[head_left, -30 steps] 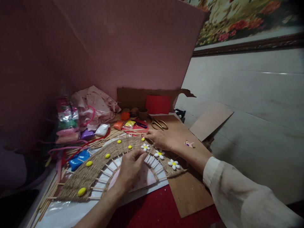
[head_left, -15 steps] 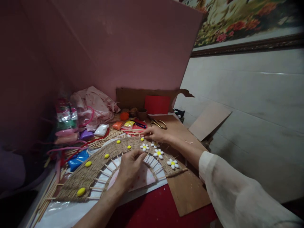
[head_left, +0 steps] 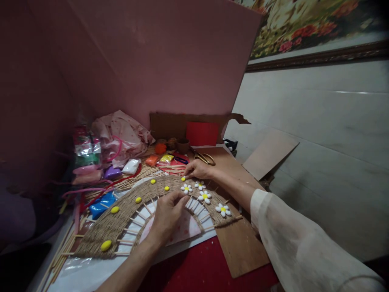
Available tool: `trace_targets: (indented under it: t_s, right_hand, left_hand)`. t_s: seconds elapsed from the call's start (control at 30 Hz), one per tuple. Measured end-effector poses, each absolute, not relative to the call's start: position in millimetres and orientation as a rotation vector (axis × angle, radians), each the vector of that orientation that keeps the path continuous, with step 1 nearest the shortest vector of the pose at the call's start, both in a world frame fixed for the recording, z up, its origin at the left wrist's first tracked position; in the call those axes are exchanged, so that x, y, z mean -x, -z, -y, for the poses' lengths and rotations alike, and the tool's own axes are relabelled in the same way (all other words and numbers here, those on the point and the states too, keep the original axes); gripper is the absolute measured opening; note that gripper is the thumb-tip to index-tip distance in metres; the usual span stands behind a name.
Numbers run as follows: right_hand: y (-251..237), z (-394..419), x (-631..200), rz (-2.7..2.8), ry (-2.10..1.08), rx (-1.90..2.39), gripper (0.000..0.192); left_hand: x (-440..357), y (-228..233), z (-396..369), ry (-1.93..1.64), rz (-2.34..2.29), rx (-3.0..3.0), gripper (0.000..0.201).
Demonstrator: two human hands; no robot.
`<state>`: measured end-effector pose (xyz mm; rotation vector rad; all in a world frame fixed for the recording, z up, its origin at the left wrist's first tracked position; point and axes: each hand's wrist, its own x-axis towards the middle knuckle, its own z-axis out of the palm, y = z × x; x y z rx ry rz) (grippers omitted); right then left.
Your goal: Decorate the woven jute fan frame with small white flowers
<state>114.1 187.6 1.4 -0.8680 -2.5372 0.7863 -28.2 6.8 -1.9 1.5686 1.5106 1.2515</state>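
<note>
Jute twine woven over thin sticks makes the woven arch [head_left: 127, 211], lying flat on the worktop [head_left: 209, 267] in the near middle. The right hand [head_left: 199, 169] reaches to its far edge, fingertips drawn together at a yellow bead [head_left: 183, 178]; whether it pinches the bead cannot be told. The left hand [head_left: 167, 215], fingers curled, presses on the inner rim. Steady pressure there would keep the weave from shifting while small pieces are seated beside the white daisies [head_left: 204, 196]. Farther off stands a small brown pot [head_left: 183, 144], contents unseen, and left lie plastic packets [head_left: 101, 202] of coloured clay.
</note>
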Motion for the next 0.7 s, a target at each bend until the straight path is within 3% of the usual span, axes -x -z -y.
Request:
trace_targets:
  t_s: [0.2,0.4,0.57,0.7]
  right_hand:
    - [-3,-184,-115,2.514,-0.81,0.835,0.029]
    - [-4,-179,-117,2.522,-0.66,0.798,0.021]
    - [-8,-171,-125,2.636,-0.474,0.728,0.041]
    - [-12,-161,-129,2.773,-0.321,0.631,0.044]
  left_hand:
    - [29,3,-7,-1.245,-1.498,-1.583,0.017]
    - [28,1,-7,-1.24,-1.504,-1.592,0.016]
    - [28,2,-7,-1.247,-1.494,-1.61,0.017]
    - [29,5,-8,-1.244,-1.484,-1.601,0.017]
